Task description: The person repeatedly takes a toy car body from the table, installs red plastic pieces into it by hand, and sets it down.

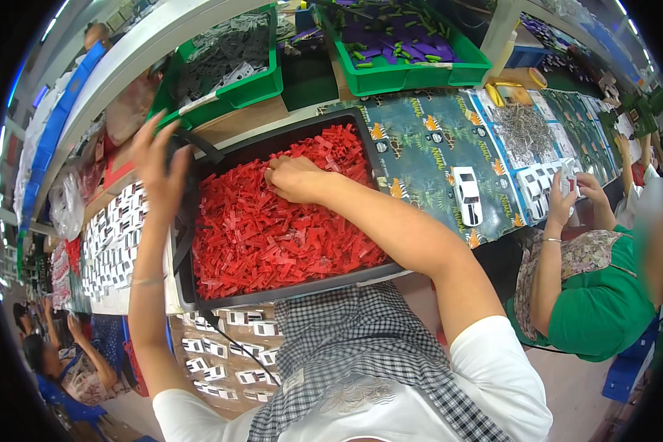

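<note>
A black tray (pixel 295 289) in front of me is heaped with small red translucent plastic parts (pixel 287 236). My right hand (pixel 296 179) reaches into the far side of the heap, fingers curled and closed on red parts; the fingertips are partly hidden. Raised over the tray's left edge, my left hand (pixel 160 166) has its fingers spread and looks slightly blurred, with nothing visible in it. Just beside it is a black fixture (pixel 199 146), partly covered by the hand. Left of that forearm, rows of white toy car bodies (pixel 116 239) lie on a pale surface.
Green bins of grey parts (pixel 261 88) and purple parts (pixel 420 82) stand at the back. A lone white car body (pixel 467 196) lies on the patterned mat to the right. A co-worker in green (pixel 597 295) handles a white piece there. More car bodies (pixel 247 346) sit below the tray.
</note>
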`<action>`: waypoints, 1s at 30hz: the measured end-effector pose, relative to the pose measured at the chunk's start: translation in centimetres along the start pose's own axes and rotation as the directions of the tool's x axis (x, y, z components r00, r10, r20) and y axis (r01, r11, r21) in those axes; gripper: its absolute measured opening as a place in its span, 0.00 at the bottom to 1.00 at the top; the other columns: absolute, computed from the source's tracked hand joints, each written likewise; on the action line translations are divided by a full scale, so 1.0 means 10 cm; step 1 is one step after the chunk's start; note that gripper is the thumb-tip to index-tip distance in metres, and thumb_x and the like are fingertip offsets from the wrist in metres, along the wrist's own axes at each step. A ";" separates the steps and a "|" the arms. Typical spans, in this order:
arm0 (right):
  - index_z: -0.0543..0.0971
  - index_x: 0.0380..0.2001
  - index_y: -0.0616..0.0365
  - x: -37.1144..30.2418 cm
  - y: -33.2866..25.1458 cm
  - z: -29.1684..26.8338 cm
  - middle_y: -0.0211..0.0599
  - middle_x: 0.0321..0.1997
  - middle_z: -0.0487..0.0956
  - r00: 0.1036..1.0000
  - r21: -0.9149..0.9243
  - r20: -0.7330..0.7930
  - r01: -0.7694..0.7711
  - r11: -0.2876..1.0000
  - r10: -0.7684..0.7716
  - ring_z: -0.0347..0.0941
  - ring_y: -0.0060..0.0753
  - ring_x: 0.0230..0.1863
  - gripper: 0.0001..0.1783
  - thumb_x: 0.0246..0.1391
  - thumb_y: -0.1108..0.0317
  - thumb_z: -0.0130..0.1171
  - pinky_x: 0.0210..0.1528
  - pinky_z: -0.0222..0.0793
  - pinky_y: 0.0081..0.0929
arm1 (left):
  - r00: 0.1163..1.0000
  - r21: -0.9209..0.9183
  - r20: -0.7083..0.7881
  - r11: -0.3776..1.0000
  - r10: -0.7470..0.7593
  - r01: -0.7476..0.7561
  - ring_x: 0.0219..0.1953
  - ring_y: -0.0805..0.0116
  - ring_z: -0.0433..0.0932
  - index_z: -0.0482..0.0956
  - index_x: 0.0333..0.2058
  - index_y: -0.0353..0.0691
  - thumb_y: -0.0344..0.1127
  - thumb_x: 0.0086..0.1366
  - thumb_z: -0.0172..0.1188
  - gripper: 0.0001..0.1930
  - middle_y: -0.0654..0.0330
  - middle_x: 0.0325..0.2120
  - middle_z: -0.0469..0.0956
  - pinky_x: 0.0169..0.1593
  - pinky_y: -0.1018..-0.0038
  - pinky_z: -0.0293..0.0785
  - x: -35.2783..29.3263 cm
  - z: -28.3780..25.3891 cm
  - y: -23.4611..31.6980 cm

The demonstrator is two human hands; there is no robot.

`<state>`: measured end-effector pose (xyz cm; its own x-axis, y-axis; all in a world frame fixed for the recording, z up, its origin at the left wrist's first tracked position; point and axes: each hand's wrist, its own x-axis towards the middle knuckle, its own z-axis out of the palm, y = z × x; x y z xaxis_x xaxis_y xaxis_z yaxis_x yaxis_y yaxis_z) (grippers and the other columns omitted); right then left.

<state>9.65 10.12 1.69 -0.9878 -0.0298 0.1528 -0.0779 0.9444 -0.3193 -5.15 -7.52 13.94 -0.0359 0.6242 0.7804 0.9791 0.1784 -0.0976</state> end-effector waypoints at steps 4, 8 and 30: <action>0.74 0.45 0.56 0.03 0.42 0.55 0.51 0.49 0.73 0.829 0.087 -0.515 0.304 0.949 -0.218 0.69 0.45 0.53 0.16 0.54 0.67 0.48 0.54 0.66 0.40 | 0.853 -0.610 -0.110 0.643 0.510 -0.463 0.55 0.55 0.67 0.74 0.47 0.40 0.28 0.47 0.62 0.24 0.54 0.50 0.71 0.57 0.61 0.64 0.91 0.95 1.79; 0.76 0.38 0.58 0.12 -0.01 0.18 0.47 0.48 0.72 0.999 0.040 0.022 0.024 0.999 -0.025 0.68 0.51 0.52 0.17 0.46 0.59 0.57 0.50 0.68 0.44 | 0.434 -0.577 -0.202 0.252 0.878 -0.777 0.59 0.56 0.62 0.65 0.54 0.42 0.41 0.48 0.66 0.34 0.55 0.53 0.66 0.60 0.57 0.60 0.90 1.90 3.08; 0.77 0.32 0.56 0.06 0.76 0.45 0.44 0.37 0.75 0.955 0.500 -0.261 0.011 0.866 0.139 0.71 0.45 0.43 0.08 0.48 0.66 0.57 0.42 0.69 0.39 | 0.919 -0.906 0.389 -0.213 -0.070 0.367 0.40 0.78 0.72 0.68 0.52 0.36 0.44 0.68 0.51 0.21 0.63 0.39 0.75 0.44 0.79 0.69 0.55 0.98 1.73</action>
<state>7.91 15.78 -4.82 -0.9194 0.1879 0.3456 -0.1456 0.6536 -0.7427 9.60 6.40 10.51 -0.1792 0.8565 0.4839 -0.0409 -0.4980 0.8662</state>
